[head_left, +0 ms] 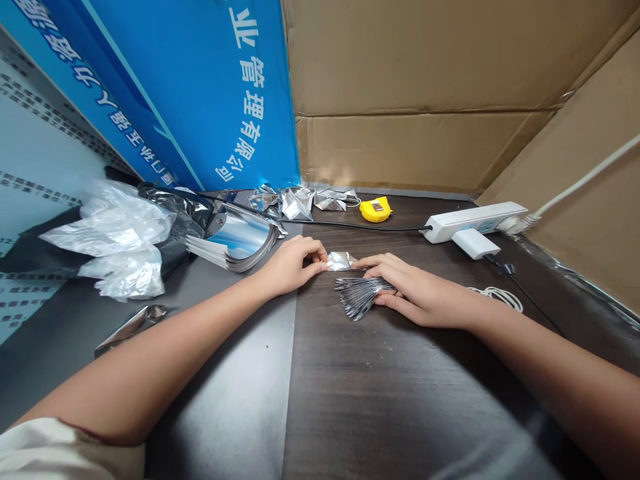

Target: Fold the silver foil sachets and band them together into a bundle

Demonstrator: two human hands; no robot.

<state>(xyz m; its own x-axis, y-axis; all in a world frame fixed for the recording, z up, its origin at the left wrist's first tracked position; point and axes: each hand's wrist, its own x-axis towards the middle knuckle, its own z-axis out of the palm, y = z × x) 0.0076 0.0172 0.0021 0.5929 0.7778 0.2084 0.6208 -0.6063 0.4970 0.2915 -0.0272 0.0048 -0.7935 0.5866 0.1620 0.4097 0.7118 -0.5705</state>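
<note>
Left hand (pixel 293 267) pinched one edge of a silver packet (pixel 341 261) between the hands. Curled, the right hand (pixel 413 290) gripped a fanned silver stack (pixel 357 298), index fingertip at the packet's other edge. Beyond them lay a yellow tape measure (pixel 375 210).

- Closed off at the far side by a creased cardboard wall (pixel 425 60).
- Walled on the right by another cardboard panel (pixel 590 180).
- Screened at far left by a blue board (pixel 200 93) with white characters.
- Flanked at left by a pale printed sheet (pixel 35 150).
- Furnished with a dark table (pixel 325 407), wood-grained, showing pale glare near.
</note>
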